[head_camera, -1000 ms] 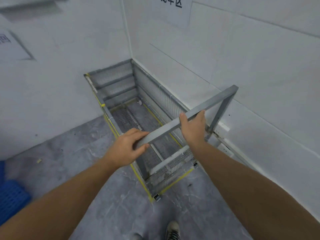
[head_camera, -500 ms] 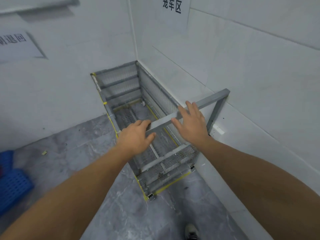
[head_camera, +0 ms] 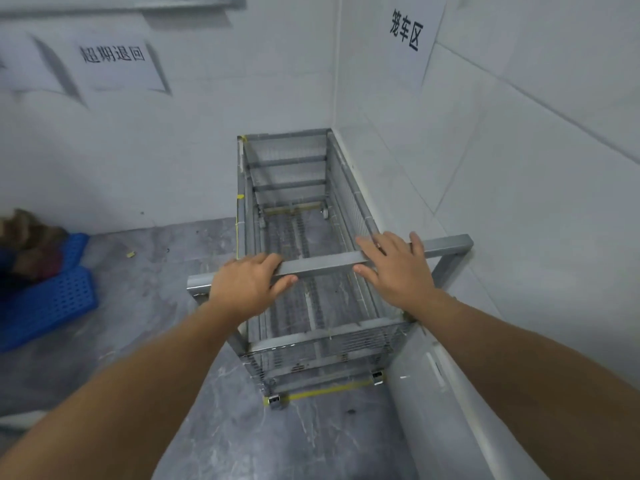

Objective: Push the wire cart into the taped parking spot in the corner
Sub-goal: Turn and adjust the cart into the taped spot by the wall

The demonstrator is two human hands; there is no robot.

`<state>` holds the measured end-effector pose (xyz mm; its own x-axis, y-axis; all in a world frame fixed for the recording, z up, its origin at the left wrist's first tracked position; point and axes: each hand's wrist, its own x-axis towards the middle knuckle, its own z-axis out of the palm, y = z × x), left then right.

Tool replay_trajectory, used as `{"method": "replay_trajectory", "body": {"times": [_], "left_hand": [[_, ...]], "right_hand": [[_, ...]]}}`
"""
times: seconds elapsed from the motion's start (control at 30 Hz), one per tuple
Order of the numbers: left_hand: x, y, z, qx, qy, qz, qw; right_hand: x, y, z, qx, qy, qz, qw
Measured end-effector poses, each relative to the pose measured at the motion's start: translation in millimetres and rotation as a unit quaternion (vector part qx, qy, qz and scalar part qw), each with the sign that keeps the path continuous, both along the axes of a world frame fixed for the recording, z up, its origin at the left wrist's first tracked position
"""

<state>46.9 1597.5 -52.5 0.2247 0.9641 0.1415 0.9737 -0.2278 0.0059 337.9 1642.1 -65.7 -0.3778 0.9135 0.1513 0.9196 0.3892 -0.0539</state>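
The grey wire cart (head_camera: 290, 161) stands lengthwise in the corner, its far end against the back wall and its right side along the right wall. Yellow tape (head_camera: 323, 392) on the floor runs just under its near wheels and up its left side. My left hand (head_camera: 247, 284) curls over the left part of the cart's handle bar (head_camera: 322, 265), thumb underneath. My right hand (head_camera: 398, 270) lies flat on the bar's right part, fingers stretched out and spread.
A blue perforated crate (head_camera: 52, 301) with brown stuff on it sits on the grey floor at the left. Paper signs (head_camera: 407, 29) hang on both white walls. A white ledge (head_camera: 436, 375) runs along the right wall's base.
The view swung so the cart now lies straight ahead in the corner. My right hand went from gripping the bar to lying flat on it; the left hand's grip loosened.
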Motion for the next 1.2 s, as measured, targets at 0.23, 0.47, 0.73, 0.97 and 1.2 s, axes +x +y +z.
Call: {"method": "replay_trajectory", "body": {"times": [0.23, 0.47, 0.73, 0.97, 1.2], "left_hand": [[-2, 20, -8, 0.084, 0.035, -0.029, 0.995], [5, 46, -9, 0.106, 0.051, -0.019, 0.993], [5, 47, -3, 0.053, 0.074, 0.004, 0.996], [8, 46, 5, -0.043, 0.071, 0.032, 0.996], [17, 24, 21, -0.079, 0.061, 0.062, 0.993]], "right_hand": [[8, 30, -16, 0.122, -0.002, 0.044, 0.992], [17, 68, -28, 0.213, 0.006, 0.069, 0.975], [13, 60, -15, 0.141, 0.008, 0.056, 0.988], [9, 58, -4, 0.056, -0.022, 0.033, 0.998], [-4, 41, 20, -0.049, -0.034, 0.01, 0.998]]}}
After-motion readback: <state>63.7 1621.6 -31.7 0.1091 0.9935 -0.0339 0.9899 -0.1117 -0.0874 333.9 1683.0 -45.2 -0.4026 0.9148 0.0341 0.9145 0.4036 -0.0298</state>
